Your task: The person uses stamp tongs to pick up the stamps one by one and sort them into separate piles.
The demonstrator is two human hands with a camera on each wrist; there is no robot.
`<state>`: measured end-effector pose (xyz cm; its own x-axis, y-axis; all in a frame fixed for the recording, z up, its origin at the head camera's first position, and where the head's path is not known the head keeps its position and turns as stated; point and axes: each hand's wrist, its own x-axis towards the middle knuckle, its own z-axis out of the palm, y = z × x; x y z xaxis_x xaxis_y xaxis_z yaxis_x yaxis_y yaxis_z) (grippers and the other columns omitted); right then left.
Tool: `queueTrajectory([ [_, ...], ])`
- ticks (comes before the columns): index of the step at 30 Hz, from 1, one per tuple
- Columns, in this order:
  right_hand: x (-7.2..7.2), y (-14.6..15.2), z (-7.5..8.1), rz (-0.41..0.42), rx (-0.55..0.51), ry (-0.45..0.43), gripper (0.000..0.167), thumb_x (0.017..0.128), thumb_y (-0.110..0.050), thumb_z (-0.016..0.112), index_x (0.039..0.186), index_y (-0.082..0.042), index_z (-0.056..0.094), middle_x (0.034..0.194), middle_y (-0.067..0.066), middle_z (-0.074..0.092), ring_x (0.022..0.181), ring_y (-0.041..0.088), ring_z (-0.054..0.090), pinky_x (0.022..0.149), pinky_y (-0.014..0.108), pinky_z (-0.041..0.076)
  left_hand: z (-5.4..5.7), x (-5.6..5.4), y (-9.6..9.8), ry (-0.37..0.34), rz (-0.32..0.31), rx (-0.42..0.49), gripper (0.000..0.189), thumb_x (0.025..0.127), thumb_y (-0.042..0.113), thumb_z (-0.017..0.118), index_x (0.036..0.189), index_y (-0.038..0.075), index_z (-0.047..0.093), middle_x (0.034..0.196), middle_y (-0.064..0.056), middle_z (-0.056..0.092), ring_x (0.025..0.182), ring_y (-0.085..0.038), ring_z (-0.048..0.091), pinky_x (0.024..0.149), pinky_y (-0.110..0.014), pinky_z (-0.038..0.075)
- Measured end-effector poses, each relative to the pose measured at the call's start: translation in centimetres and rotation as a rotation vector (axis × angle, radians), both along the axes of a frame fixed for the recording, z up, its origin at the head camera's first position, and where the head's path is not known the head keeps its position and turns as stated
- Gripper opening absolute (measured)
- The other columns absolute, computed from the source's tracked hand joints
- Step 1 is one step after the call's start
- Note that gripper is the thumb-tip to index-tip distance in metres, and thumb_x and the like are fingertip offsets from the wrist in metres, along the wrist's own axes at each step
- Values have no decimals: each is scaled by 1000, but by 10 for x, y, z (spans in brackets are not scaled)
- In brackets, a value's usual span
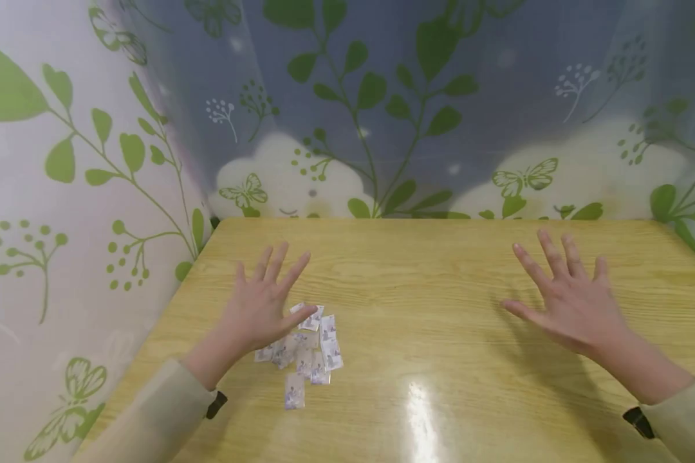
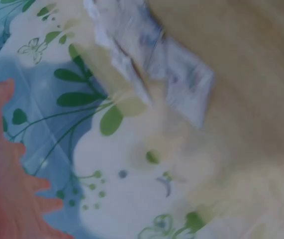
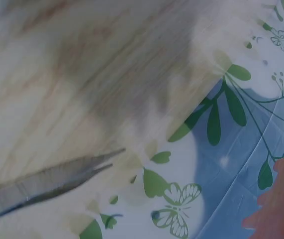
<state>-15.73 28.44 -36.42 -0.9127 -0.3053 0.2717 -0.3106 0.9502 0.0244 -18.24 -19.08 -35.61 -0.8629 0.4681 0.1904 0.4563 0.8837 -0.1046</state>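
In the head view my left hand is held over the left part of the table with its fingers spread straight. Beside and partly under its thumb lies a loose pile of small white sachets with purplish print. The left wrist view shows several of these sachets up close, blurred. My right hand hovers over the right side, fingers spread and holding nothing. A grey two-pronged tool, like tweezers, appears at the lower left of the right wrist view. It cannot be made out in the head view.
The wood-grain table reflects a bright light near the front. Behind it hangs a blue and white curtain with green leaves and butterflies. A pale patterned surface borders the left side.
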Motion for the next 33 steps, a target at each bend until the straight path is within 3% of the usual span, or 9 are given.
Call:
queueTrajectory([
  [12, 14, -10, 4, 90, -181, -74, 87, 92, -53, 56, 157, -26, 6, 162, 10, -2, 143, 44, 8, 94, 78, 14, -21, 1, -2, -196, -166, 282, 74, 90, 47, 66, 151, 19, 35, 147, -16, 39, 128, -40, 43, 102, -61, 32],
  [18, 19, -3, 3, 158, -305, -155, 83, 93, -41, 61, 157, -25, 10, 161, 10, 4, 142, 45, 13, 94, 76, 19, -31, -6, -2, -341, -258, 400, 53, 87, 32, 73, 135, 14, 56, 133, -10, 54, 121, -30, 51, 97, -50, 43],
  [22, 21, 8, -1, 200, -366, -211, 82, 93, -34, 64, 157, -26, 13, 161, 10, 8, 136, 51, 23, 89, 74, 27, -37, -13, 0, -402, -312, 419, 38, 88, 23, 73, 123, 11, 65, 120, -6, 61, 109, -25, 57, 91, -44, 47],
  [29, 26, 30, -9, 190, -511, -391, 78, 96, -25, 61, 156, -29, 11, 161, 11, 7, 135, 55, 18, 85, 76, 26, -47, -23, 4, -463, -294, 397, 27, 88, 22, 72, 114, 14, 69, 108, 2, 62, 95, -15, 58, 82, -36, 49],
  [33, 27, 45, -13, 155, -534, -423, 77, 96, -24, 61, 156, -28, 12, 159, 20, 11, 132, 59, 19, 84, 76, 26, -51, -27, 5, -485, -293, 423, 19, 88, 20, 72, 107, 15, 72, 102, 5, 63, 88, -13, 58, 79, -34, 49],
])
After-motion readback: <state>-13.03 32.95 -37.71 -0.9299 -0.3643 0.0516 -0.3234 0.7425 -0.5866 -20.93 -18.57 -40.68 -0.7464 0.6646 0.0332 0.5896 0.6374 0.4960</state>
